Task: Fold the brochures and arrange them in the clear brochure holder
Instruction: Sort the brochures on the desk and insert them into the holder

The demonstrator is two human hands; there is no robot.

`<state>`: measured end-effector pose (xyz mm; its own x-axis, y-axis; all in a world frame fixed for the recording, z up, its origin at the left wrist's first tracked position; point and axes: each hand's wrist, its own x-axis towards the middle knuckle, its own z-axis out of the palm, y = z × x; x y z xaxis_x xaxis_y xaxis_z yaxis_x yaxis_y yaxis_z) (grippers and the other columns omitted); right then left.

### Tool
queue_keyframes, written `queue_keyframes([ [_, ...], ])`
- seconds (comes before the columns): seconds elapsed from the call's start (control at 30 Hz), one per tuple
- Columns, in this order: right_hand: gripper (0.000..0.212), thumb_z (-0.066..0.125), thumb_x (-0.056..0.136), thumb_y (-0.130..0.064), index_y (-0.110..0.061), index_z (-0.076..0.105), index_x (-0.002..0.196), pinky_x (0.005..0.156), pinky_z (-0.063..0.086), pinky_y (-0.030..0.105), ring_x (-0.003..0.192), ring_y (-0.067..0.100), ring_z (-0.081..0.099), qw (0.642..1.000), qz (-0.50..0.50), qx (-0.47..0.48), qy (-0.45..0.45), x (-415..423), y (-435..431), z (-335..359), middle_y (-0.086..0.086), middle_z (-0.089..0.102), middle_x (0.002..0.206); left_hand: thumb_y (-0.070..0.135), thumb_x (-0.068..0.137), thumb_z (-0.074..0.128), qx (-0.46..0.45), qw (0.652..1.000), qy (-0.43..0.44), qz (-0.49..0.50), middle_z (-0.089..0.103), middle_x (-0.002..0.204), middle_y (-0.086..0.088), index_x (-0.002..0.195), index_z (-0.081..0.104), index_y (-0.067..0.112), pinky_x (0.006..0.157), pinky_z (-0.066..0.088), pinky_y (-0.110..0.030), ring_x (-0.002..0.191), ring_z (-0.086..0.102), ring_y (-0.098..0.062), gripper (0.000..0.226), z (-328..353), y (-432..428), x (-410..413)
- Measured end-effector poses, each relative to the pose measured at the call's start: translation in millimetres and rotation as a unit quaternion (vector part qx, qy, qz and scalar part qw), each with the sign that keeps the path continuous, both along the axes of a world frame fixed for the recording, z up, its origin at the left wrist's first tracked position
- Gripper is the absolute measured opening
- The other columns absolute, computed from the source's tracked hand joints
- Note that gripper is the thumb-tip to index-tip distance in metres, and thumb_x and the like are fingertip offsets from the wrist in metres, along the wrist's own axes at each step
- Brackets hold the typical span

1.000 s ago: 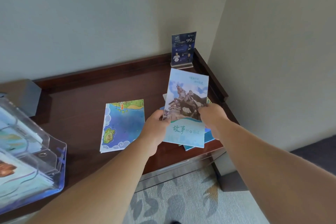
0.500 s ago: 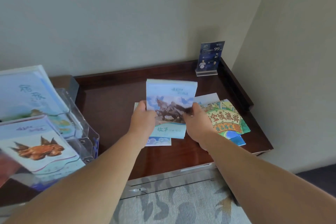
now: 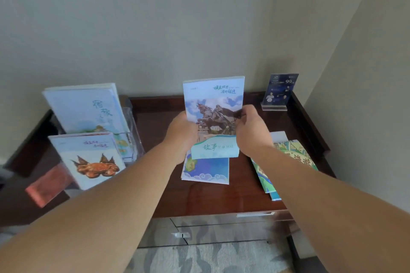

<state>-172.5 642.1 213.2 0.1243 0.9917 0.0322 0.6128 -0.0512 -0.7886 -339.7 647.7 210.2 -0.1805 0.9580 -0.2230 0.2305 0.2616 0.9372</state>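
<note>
Gripping statue brochure (image 3: 214,113) upright w/ left hand (image 3: 183,134) & right hand (image 3: 251,135), clear brochure holder (image 3: 135,137) off to left, nearer left hand.

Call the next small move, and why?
Likely carry the statue brochure left toward the clear holder: the left hand and right hand hold it upright and folded above the desk, and the holder stands left with other brochures in it.

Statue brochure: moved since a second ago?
Yes, leftward: the statue brochure was over the right-hand pile; now it is over the map brochure, farther from the blue sign.
</note>
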Motion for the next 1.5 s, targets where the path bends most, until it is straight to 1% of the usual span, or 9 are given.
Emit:
queue_keyframes([
  [0.07, 0.017, 0.04, 0.096, -0.008, -0.021, 0.048, 0.104, 0.07, 0.042, 0.035, 0.083, 0.025, 0.057, 0.999, 0.012, 0.038, 0.004, -17.3, 4.3, 19.1, -0.002, 0.06, 0.092, 0.002, 0.089, 0.039, 0.036, 0.999, 0.029, 0.023, 0.069, 0.105, -0.007, 0.108, 0.064, 0.019, 0.079, 0.053, -0.039, 0.096, 0.065, -0.027, 0.035, 23.5, -0.3, -18.5],
  [0.17, 0.013, 0.044, 0.095, -0.01, -0.024, 0.046, 0.094, 0.069, 0.034, 0.029, 0.08, 0.025, 0.052, 0.997, 0.025, 0.076, 0.014, -50.0, 7.1, 48.8, -0.008, 0.054, 0.082, 0.0, 0.087, 0.037, 0.08, 0.99, 0.101, 0.053, 0.063, 0.103, -0.018, 0.106, 0.055, 0.014, 0.059, 0.036, -0.031, 0.074, 0.05, -0.022, 0.03, 60.1, -7.1, -54.2],
  [0.5, 0.016, 0.048, 0.092, -0.015, -0.028, 0.051, 0.1, 0.057, 0.041, 0.028, 0.07, 0.007, 0.056, 0.981, 0.068, 0.173, 0.047, -191.3, -6.7, 123.2, -0.012, 0.059, 0.081, 0.006, 0.089, 0.046, 0.177, 0.973, 0.139, 0.048, 0.063, 0.092, -0.007, 0.096, 0.061, 0.023, 0.062, 0.036, -0.03, 0.07, 0.048, -0.02, 0.023, 146.0, -35.7, -212.8],
  [0.77, 0.014, 0.047, 0.093, -0.016, -0.026, 0.052, 0.1, 0.054, 0.037, 0.025, 0.069, 0.004, 0.054, 0.987, 0.042, 0.157, 0.014, -269.5, -13.2, 122.7, -0.015, 0.056, 0.08, 0.007, 0.094, 0.044, 0.184, 0.974, 0.122, 0.046, 0.058, 0.087, -0.01, 0.098, 0.058, 0.019, 0.054, 0.034, -0.029, 0.062, 0.042, -0.02, 0.018, 132.3, -40.5, -288.6],
  [0.97, 0.012, 0.047, 0.093, -0.015, -0.025, 0.052, 0.098, 0.054, 0.036, 0.026, 0.067, 0.003, 0.052, 0.99, 0.039, 0.138, -0.009, -278.9, -3.4, 110.0, -0.016, 0.056, 0.079, 0.009, 0.096, 0.045, 0.193, 0.971, 0.127, 0.058, 0.057, 0.081, -0.005, 0.1, 0.058, 0.014, 0.05, 0.031, -0.027, 0.06, 0.041, -0.017, 0.015, 112.9, -30.9, -295.1],
  [1.1, 0.01, 0.048, 0.094, -0.016, -0.023, 0.054, 0.098, 0.055, 0.038, 0.025, 0.068, 0.003, 0.052, 0.99, 0.047, 0.133, -0.015, -275.2, 1.7, 102.9, -0.016, 0.056, 0.079, 0.009, 0.096, 0.045, 0.182, 0.973, 0.126, 0.059, 0.047, 0.069, 0.002, 0.087, 0.052, 0.019, 0.047, 0.026, -0.026, 0.054, 0.034, -0.016, 0.015, 102.5, -27.9, -292.9],
  [1.17, 0.01, 0.048, 0.093, -0.015, -0.022, 0.053, 0.097, 0.055, 0.037, 0.025, 0.068, 0.003, 0.051, 0.989, 0.052, 0.134, -0.016, -272.7, 3.2, 100.6, -0.016, 0.055, 0.079, 0.01, 0.097, 0.045, 0.178, 0.974, 0.126, 0.054, 0.052, 0.075, -0.002, 0.095, 0.055, 0.016, 0.047, 0.027, -0.027, 0.055, 0.035, -0.017, 0.011, 99.4, -25.3, -292.3],
  [1.4, 0.007, 0.05, 0.092, -0.014, -0.016, 0.055, 0.097, 0.062, 0.037, 0.031, 0.08, 0.021, 0.055, 0.992, 0.065, 0.108, -0.029, -267.0, -0.2, 85.3, -0.005, 0.062, 0.089, 0.011, 0.097, 0.046, 0.166, 0.976, 0.135, 0.046, 0.05, 0.074, -0.002, 0.098, 0.054, 0.013, 0.05, 0.03, -0.027, 0.058, 0.037, -0.015, 0.008, 81.7, -26.7, -290.0],
  [1.5, 0.006, 0.049, 0.091, -0.014, -0.018, 0.053, 0.092, 0.056, 0.036, 0.028, 0.077, 0.022, 0.053, 0.993, 0.067, 0.089, -0.047, -264.0, -2.6, 74.8, -0.005, 0.06, 0.085, 0.011, 0.097, 0.047, 0.155, 0.979, 0.13, 0.037, 0.053, 0.078, -0.004, 0.095, 0.056, 0.016, 0.05, 0.033, -0.023, 0.061, 0.041, -0.013, 0.011, 69.1, -30.6, -289.3],
])
